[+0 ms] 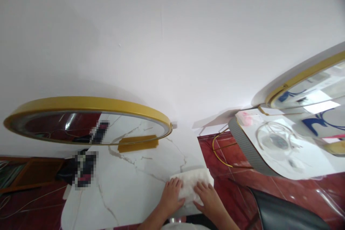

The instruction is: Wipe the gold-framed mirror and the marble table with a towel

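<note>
A folded white cloth (192, 183) with a soft, bumpy surface lies at the right end of the white marble-patterned table (129, 187). My left hand (172, 194) rests on its left part, fingers stretched over the top. On the right part lies my right hand (207, 196), its fingers spread and slightly bent, thumb pointing inward. Both palms face down, and the cloth shows between them. What is under the cloth is hidden.
A round gold-framed mirror (88, 104) stands over the table on a gold base (138, 144). At the table's left edge is a blurred-out item (86, 169). To the right are a second table (285, 151), another gold-framed mirror (304, 75) and a black chair (288, 210).
</note>
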### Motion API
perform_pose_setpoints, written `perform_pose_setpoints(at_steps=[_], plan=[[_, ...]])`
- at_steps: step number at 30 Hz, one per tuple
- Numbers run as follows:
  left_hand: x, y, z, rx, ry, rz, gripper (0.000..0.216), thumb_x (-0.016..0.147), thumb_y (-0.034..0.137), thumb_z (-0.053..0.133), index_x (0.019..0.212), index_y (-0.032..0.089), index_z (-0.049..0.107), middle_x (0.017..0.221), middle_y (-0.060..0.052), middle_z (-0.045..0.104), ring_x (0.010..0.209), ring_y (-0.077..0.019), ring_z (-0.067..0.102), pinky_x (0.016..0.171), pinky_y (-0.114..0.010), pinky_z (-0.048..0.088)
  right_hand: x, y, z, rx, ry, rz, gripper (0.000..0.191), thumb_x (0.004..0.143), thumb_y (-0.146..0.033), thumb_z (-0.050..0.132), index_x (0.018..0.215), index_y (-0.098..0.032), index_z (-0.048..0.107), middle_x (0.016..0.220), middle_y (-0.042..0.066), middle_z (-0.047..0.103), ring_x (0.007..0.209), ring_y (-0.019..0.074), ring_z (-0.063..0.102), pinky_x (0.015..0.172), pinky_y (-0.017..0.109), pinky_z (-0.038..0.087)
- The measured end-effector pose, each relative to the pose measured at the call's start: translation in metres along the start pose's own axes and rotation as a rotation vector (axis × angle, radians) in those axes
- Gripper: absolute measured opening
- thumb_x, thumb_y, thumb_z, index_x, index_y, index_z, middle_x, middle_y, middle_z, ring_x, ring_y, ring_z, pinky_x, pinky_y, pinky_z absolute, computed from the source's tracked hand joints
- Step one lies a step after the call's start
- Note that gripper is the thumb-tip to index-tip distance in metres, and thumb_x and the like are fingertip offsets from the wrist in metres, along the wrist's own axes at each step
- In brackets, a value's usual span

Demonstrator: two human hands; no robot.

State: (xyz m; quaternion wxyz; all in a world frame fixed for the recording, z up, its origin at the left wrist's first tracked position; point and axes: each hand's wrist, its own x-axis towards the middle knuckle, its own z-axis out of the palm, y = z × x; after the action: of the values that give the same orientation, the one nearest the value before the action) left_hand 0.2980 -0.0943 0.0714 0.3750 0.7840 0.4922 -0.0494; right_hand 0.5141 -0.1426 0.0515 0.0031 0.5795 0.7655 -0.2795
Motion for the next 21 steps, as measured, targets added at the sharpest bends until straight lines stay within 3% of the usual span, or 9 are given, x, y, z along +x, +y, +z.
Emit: perform_pose_setpoints(at_steps=[5,11,16,21], plan=[[0.000,0.000,-0.005,0.004,0.002,0.016,0.036,0.072,0.040,0.057,0.104,0.026,0.049,0.116,-0.003,0.050,0.108,-0.0232,0.042,0.091,-0.034,0.030,0.002,0.009,-0.002,0.006,0.063,-0.010,0.070,0.076,-0.038,0.060,0.139,-0.038,0.029,0.143,0.000,0.037,0.128,0.0265,0.034,0.105,0.042,0.027],[-0.012,-0.016,-0.014,0.002,0.036,0.019,0.034,0.071,0.038,0.058,0.101,0.025,0.049,0.111,-0.002,0.052,0.104,-0.0222,0.043,0.088,-0.033,0.031,0.014,-0.006,0.011,-0.016,0.066,-0.027,0.068,0.079,-0.041,0.058,0.140,-0.040,0.026,0.144,-0.001,0.035,0.130,0.0258,0.032,0.106,0.043,0.025],[-0.039,-0.055,-0.031,0.023,0.068,-0.028,0.035,0.071,0.038,0.058,0.102,0.026,0.049,0.112,-0.002,0.051,0.106,-0.0219,0.043,0.089,-0.032,0.030,0.037,-0.048,0.027,-0.044,0.058,-0.061,0.069,0.080,-0.042,0.057,0.141,-0.039,0.024,0.144,-0.001,0.034,0.129,0.0271,0.032,0.106,0.045,0.027],[-0.077,-0.113,-0.048,0.036,0.150,-0.109,0.034,0.069,0.035,0.058,0.101,0.026,0.050,0.111,-0.001,0.052,0.105,-0.0208,0.044,0.089,-0.032,0.030,0.072,-0.114,0.053,-0.080,0.104,-0.128,0.070,0.082,-0.042,0.054,0.142,-0.038,0.018,0.146,-0.001,0.031,0.130,0.0264,0.032,0.107,0.044,0.025]])
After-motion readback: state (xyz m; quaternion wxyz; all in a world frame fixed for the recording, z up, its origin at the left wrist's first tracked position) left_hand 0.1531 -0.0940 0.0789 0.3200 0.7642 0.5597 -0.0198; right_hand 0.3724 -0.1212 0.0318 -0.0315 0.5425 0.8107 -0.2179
